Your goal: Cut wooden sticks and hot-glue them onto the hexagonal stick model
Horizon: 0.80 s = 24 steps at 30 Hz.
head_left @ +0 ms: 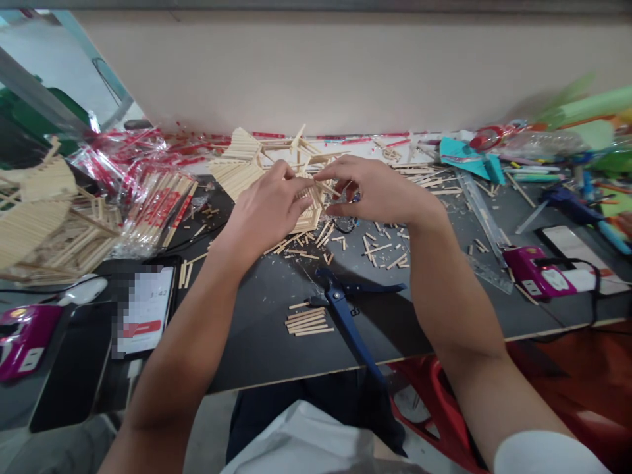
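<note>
A structure of pale wooden sticks (236,168) stands at the back middle of the dark table. My left hand (272,203) lies over its front part, fingers bent together against the sticks; what they pinch is hidden. My right hand (368,189) is at the structure's right side, thumb and forefinger curved and apart, fingertips close to a stick near the left fingertips. Below the hands, a blue-handled cutter (340,306) lies on the table beside a small row of short sticks (309,321).
Another stick structure (39,224) and wrapped chopsticks (158,197) sit on the left, near phones (147,309). Cut stick pieces (378,249) are scattered right of centre. A clear ruler (481,214), a magenta power adapter (536,271) and another phone (587,257) lie at the right.
</note>
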Each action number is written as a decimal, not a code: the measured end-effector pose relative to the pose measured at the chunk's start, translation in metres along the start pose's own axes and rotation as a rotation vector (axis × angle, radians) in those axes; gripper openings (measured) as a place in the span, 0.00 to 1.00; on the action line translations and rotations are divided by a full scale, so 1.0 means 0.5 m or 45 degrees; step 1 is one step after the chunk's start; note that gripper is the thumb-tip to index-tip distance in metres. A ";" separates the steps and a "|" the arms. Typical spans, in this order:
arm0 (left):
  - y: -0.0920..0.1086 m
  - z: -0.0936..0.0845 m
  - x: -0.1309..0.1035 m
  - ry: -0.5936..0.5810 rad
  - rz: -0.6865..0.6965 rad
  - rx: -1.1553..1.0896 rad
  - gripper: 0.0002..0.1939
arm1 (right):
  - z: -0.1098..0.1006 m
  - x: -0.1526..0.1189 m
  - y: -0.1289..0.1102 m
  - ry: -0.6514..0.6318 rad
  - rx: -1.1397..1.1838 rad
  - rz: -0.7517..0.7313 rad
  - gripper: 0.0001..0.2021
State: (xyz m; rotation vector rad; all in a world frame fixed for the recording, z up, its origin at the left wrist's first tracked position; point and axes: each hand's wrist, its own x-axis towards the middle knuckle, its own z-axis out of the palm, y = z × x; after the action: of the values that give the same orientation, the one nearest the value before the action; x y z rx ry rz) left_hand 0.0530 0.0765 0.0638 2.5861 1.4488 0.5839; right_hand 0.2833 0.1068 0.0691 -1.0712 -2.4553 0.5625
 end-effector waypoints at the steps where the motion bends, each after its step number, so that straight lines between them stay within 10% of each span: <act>1: 0.000 0.000 0.000 -0.001 0.003 -0.004 0.18 | 0.000 0.000 -0.001 0.002 0.002 0.002 0.26; 18: -0.009 0.003 -0.002 0.045 0.061 -0.021 0.18 | -0.051 -0.044 -0.035 0.103 -0.111 0.080 0.12; 24: -0.009 0.003 -0.001 0.034 0.051 -0.014 0.18 | -0.015 -0.059 -0.049 -0.246 -0.354 0.190 0.04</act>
State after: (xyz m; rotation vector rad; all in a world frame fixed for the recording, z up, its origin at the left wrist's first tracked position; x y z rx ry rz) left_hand 0.0499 0.0787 0.0609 2.6143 1.4001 0.6320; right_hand 0.2911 0.0707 0.0818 -1.3761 -2.6955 0.3918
